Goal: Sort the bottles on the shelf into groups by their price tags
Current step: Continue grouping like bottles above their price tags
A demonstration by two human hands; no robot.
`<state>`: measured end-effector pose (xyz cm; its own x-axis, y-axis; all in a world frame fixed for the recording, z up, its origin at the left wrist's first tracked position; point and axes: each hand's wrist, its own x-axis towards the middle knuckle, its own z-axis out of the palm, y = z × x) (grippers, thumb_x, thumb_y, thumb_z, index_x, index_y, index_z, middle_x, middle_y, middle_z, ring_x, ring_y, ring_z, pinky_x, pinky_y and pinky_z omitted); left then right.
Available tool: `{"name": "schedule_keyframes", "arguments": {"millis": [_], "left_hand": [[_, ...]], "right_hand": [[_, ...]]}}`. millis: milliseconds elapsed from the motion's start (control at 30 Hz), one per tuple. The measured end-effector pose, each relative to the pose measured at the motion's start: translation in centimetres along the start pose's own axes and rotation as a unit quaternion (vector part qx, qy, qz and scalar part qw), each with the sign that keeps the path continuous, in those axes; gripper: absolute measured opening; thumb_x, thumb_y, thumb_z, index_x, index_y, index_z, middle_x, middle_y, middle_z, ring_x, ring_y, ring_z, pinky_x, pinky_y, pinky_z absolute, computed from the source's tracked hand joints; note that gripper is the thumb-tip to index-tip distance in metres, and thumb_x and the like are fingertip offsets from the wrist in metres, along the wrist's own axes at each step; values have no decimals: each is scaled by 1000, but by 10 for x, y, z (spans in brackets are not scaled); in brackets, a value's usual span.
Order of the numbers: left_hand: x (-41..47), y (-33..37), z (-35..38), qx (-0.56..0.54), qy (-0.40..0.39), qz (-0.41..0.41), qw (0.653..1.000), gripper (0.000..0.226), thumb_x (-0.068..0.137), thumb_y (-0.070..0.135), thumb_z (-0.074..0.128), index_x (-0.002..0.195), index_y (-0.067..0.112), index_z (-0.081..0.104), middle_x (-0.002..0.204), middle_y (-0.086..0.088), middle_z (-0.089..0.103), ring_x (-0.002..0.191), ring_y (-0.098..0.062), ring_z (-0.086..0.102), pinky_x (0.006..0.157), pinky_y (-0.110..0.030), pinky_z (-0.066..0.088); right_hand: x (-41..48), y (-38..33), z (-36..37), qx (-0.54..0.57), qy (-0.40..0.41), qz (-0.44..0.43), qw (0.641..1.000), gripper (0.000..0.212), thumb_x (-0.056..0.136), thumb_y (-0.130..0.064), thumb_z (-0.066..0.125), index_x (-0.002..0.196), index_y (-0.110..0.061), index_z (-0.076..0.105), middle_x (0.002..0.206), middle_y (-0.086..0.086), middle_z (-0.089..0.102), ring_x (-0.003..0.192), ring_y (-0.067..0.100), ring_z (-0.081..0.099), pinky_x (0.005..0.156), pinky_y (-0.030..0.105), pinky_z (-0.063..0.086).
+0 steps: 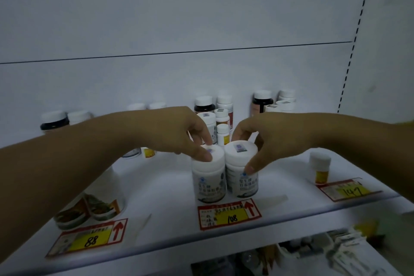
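Tags [229,214] read 88, 108, 147. Left hand [179,132] grips 1 bottle [209,177]; right hand [257,141] grips its neighbour [242,172] behind 108.

Glossy plastic bottles [208,177] (paper-labelled) on smooth shelf [170,186].

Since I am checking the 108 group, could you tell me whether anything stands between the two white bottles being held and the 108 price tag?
Nothing visible does. The left hand and right hand hold two white bottles side by side directly behind the 108 price tag, with only bare shelf between.
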<state>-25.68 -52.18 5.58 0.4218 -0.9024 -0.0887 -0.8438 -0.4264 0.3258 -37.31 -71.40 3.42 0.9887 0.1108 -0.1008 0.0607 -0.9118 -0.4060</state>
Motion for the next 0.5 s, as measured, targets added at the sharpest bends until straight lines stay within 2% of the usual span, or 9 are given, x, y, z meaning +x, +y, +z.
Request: {"name": "schedule_keyframes", "arguments": {"millis": [67,100,167,200,267,333,433,500], "left_hand": [[-1,3,-1,22,-5,-3,1000,24,66,56,69,87,46,62,88,18,67,74,-2,64,58,-12,47],[-3,4,-5,36,2,0,999,32,67,58,67,94,43,62,90,19,68,76,0,63,64,-14,47],[-11,1,-23,42,57,0,998,45,68,60,64,106,36,62,91,17,70,78,0,64,74,-21,50],[-17,-4,-37,34,93,-7,995,46,68,60,63,106,35,63,91,14,72,79,-4,66,76,-25,53],[-33,-20,-63,17,139,-32,990,42,67,56,65,101,31,66,88,6,74,78,-11,69,74,-30,56],[-53,-45,-85,23,146,-77,986,37,71,50,66,100,28,67,88,4,74,77,-10,68,72,-29,58],[-83,-89,-106,56,144,-153,976,33,77,44,67,103,24,67,89,4,72,78,-9,68,71,-28,57],[-100,-115,-114,74,142,-192,968,32,78,42,67,103,23,66,88,4,71,76,-10,66,72,-29,57]], "right_hand": [[-3,-1,-3,-22,-10,15,1000,52,57,-54,75,101,-42,49,106,-21,57,89,3,63,79,27,56],[-4,-4,-7,-38,-14,21,999,63,51,-67,68,106,-42,48,108,-21,56,93,3,61,82,26,53],[-4,-10,-21,-43,22,28,998,86,42,-83,52,117,-42,47,109,-23,57,98,3,59,85,27,50],[-2,-14,-29,-34,55,25,998,87,42,-84,48,118,-42,48,107,-24,58,96,4,61,84,28,51],[9,-28,-40,-27,107,2,994,76,49,-82,44,112,-43,52,102,-25,61,89,4,64,77,25,51],[29,-49,-44,-51,122,-34,991,68,50,-80,43,107,-44,54,101,-27,60,90,-2,61,72,17,46],[67,-92,-36,-93,99,-75,988,67,50,-78,43,104,-42,56,99,-25,61,91,-6,59,73,14,42],[95,-120,-26,-113,75,-94,986,53,63,-71,49,104,-40,58,99,-22,62,93,-3,59,77,17,44]]}}
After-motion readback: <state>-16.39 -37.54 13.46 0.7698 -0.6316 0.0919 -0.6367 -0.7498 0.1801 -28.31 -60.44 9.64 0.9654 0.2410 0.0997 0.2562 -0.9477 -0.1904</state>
